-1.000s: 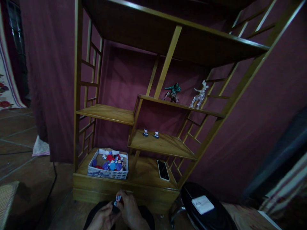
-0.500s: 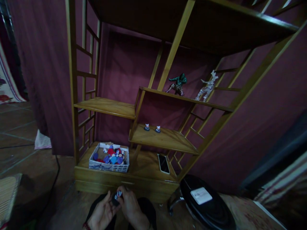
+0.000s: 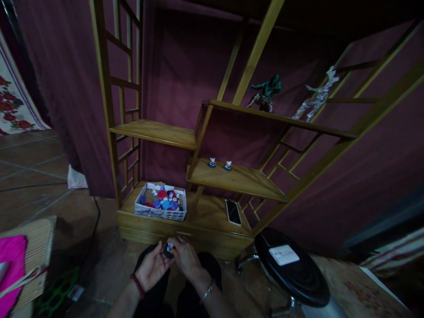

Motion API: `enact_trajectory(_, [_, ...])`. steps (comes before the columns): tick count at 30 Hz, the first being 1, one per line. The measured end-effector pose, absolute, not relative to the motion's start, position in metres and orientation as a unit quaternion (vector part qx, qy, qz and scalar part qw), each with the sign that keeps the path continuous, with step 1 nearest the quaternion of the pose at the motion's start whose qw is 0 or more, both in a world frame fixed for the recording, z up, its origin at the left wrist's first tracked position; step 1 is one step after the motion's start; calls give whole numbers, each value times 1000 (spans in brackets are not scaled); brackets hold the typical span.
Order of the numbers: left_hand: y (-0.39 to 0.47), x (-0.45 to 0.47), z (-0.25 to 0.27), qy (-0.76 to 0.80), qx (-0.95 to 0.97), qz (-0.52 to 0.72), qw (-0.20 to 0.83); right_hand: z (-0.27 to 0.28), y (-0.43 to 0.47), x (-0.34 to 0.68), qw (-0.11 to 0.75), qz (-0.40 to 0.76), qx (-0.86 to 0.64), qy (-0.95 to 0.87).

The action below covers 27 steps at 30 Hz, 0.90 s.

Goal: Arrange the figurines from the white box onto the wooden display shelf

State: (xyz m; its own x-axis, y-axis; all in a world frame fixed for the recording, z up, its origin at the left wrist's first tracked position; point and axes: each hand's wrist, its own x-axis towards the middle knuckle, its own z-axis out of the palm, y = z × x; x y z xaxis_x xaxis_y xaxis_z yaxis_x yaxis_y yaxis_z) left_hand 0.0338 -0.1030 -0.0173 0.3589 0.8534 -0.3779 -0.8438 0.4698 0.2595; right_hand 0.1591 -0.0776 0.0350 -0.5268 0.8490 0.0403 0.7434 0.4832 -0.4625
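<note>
A small white figurine on a dark round base [image 3: 168,250] is between my two hands, low in front of the cabinet. My left hand [image 3: 153,267], palm up, has its thumb and fingers at the base. From the other side my right hand [image 3: 186,257] pinches the figurine with thumb and fingertips. Two similar figurines, a left one [image 3: 212,163] and a right one [image 3: 228,165], stand upright and apart on the middle shelf [image 3: 243,182]. A shallow cardboard box [image 3: 160,213] on the bottom shelf holds several red, blue, purple and white pieces.
A phone [image 3: 233,213] lies on the bottom shelf, right of the box. Higher up stand a green-hooded figure [image 3: 267,93] and a clear deer-like figure [image 3: 318,98]. A black round stool [image 3: 294,278] with a white card [image 3: 284,255] is at right. Pink cloth [image 3: 12,265] lies at lower left.
The view has tilted down and shifted left, so the cabinet's lower part appears higher and the pink cloth shows. Both hands keep nearly the same hold on the figurine.
</note>
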Motion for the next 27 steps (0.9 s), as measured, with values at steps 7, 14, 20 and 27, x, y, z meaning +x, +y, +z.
enact_trajectory(7, [-103,32,-16,228,10,510,830,31,-74,160,112,203,-473,-850])
enact_trajectory(14, [-104,33,-16,237,17,520,820,27,-72,159,104,180,-475,-855])
enact_trajectory(20, [-102,32,-21,243,13,516,821,23,-69,160,87,178,-462,-864])
enact_trajectory(27, [-100,31,-23,250,20,505,826,17,-65,162,89,172,-462,-865])
